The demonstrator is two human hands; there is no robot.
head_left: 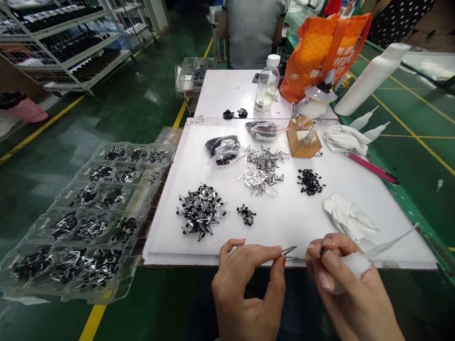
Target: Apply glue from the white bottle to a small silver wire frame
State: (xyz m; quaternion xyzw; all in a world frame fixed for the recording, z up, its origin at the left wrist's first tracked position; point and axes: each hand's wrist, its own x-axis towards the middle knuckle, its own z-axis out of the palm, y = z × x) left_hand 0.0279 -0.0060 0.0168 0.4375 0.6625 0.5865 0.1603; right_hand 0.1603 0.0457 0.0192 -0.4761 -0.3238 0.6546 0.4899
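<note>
My left hand [245,289] pinches a small bent metal clip [288,250] between thumb and forefinger at the near edge of the white table [284,222]. Close to its right, my right hand [350,289] is closed on a tiny black piece [322,251] at its fingertips, and a clear plastic dropper [380,248] with a white wad lies across it. Ahead on the table lie a heap of assembled black-and-silver clips [201,210], a small cluster of black pieces [246,214], a pile of bare metal clips [263,170] and a scatter of black pieces [310,182].
A clear blister tray [85,222] of finished parts sits left of the table. Farther back are plastic bags of parts [223,149], a small cardboard box [303,139], a water bottle [267,85], an orange bag [323,52], white cloths [350,218], a red pen [371,168]. A person sits beyond the table [252,28].
</note>
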